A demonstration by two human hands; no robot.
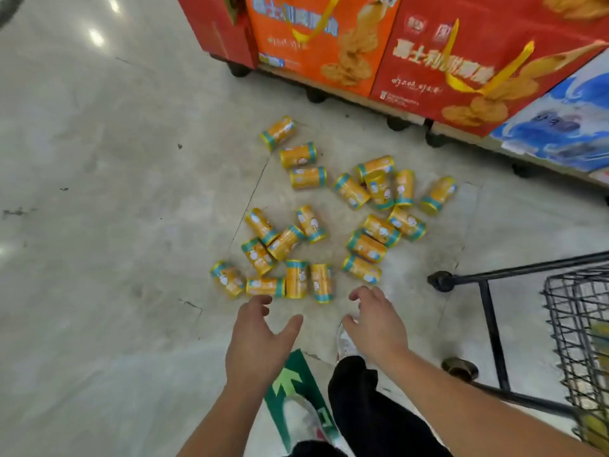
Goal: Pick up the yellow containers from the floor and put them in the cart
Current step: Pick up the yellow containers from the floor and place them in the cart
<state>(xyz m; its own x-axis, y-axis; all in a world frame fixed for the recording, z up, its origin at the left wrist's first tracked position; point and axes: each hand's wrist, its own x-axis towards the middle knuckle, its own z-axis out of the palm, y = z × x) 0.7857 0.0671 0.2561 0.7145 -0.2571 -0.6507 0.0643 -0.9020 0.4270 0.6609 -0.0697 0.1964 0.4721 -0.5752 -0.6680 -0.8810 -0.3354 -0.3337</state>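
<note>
Several yellow containers [296,278] with teal bands lie scattered on the pale floor, from the far one [278,132] to a near row just ahead of my hands. My left hand [260,341] hovers above the floor a short way before the near row, fingers loosely curled and thumb spread, holding nothing. My right hand [377,321] reaches out beside it, empty, fingers bent downward, just short of a container [362,268]. The black wire cart [573,311] stands at the right edge, with something yellow showing inside its basket.
A display of red and orange snack boxes [428,61] on a wheeled pallet runs across the back, with blue boxes [566,127] at the right. A green arrow sticker [290,380] marks the floor by my shoe [346,344]. Open floor lies to the left.
</note>
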